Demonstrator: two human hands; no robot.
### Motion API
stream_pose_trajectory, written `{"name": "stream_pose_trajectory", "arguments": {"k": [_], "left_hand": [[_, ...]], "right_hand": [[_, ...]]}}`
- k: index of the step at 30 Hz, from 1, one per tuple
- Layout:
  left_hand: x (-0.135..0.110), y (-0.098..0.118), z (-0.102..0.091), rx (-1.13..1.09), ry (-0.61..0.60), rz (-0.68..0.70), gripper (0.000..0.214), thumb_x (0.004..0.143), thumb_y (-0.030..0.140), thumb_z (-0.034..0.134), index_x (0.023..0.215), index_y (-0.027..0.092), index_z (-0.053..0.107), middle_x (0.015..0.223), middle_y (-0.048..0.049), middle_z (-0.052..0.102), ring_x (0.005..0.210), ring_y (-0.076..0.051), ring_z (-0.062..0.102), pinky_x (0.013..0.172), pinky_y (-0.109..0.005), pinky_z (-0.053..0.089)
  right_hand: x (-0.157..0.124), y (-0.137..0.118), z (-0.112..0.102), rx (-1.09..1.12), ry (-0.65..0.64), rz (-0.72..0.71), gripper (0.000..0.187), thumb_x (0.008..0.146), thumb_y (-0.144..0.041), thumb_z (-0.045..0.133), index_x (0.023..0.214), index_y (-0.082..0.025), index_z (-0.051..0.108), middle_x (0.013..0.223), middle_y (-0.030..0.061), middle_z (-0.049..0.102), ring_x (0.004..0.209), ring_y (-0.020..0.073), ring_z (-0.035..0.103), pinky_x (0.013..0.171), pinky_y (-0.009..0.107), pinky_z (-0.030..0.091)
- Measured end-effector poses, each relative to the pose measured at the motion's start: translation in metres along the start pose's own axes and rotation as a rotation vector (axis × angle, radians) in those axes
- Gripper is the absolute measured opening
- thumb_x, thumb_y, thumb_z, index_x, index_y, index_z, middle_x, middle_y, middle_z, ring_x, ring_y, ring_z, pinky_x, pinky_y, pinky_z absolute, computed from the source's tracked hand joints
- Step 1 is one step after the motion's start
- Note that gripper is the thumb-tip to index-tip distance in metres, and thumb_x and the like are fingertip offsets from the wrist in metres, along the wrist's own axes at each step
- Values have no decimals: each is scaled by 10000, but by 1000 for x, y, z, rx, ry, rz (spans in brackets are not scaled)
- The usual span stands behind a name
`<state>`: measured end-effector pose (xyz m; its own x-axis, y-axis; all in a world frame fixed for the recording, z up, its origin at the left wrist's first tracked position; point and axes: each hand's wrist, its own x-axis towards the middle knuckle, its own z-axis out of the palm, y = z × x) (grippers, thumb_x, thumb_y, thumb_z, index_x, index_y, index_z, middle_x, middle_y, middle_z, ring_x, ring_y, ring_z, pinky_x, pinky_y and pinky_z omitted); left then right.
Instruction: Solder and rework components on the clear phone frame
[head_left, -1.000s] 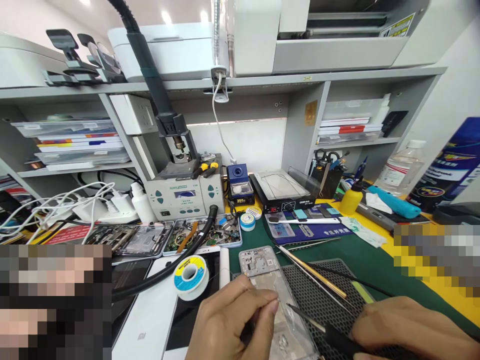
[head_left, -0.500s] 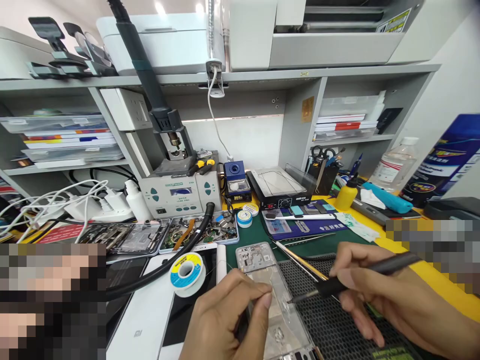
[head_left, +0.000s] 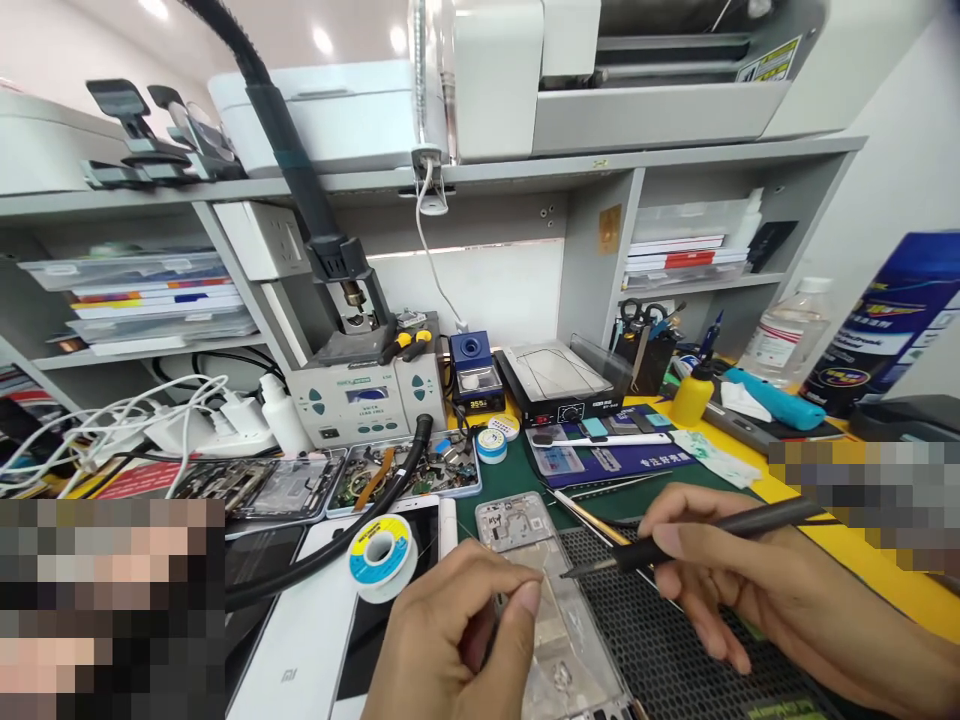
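Note:
A bare phone frame (head_left: pixel 525 540) lies on a black mesh mat (head_left: pixel 675 650) at the front of the bench. My left hand (head_left: pixel 457 640) hovers over the frame's left side with thumb and forefinger pinched; a thin solder wire seems to run from them, but I cannot be sure. My right hand (head_left: pixel 750 590) grips a black soldering iron (head_left: pixel 720 528) like a pen. Its tip points left and sits just above the frame, close to my left fingertips.
A solder spool (head_left: pixel 381 555) rests on a white phone (head_left: pixel 322 640) at the left. Behind stand a hot-air station (head_left: pixel 367 395), parts trays (head_left: pixel 405 470), a small blue solder station (head_left: pixel 474 375), a hot plate (head_left: pixel 562 375), a yellow bottle (head_left: pixel 691 393) and tweezers (head_left: pixel 592 515).
My right hand lifted the soldering iron off the mat and brought its tip left toward the frame. My left hand stayed pinched over the frame.

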<state>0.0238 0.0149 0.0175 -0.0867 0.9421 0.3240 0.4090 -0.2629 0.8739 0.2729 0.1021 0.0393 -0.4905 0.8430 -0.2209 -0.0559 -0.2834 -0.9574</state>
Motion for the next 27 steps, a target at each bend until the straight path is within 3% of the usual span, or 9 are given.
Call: {"name": "stream_pose_trajectory", "arguments": {"k": [5,9,16,22,27], "left_hand": [[4,0,-7,-324,8,-308,306,912,489,763,811,201,789,719,-18,658,631,-114,477,560,-213,312],[9,4,-12,-493,-61,-459,419,810,563,877,843,160,763,634,21,635,471,-32,264,455,-191,119],[17,13,-13,-500,-91,-504,508,715,583,940,819,131,733,576,12,647,394,-5,243,410,-201,71],[20,21,-13,-513,-116,-568,586,728,613,914,988,107,777,572,-27,699,350,-7,234,414,-219,76],[19,27,-24,-284,0,-451,473,755,572,901,699,134,729,479,10,608,429,-29,297,481,-193,179]], "right_hand": [[4,0,0,-10,-33,-66,344,902,-493,842,915,-172,720,727,10,770,462,121,691,399,182,529],[4,0,-1,-8,-53,-89,342,908,-484,841,873,-167,717,727,15,773,465,113,691,396,167,525],[5,6,-5,-34,-67,-111,268,889,-412,859,851,-182,727,745,8,765,491,124,694,396,167,524],[9,8,-6,-38,-61,-126,231,886,-382,857,826,-192,740,729,10,764,468,123,682,380,167,526],[9,6,-7,-24,-42,-142,289,885,-444,862,831,-189,737,726,9,763,469,122,686,383,174,537]]}}
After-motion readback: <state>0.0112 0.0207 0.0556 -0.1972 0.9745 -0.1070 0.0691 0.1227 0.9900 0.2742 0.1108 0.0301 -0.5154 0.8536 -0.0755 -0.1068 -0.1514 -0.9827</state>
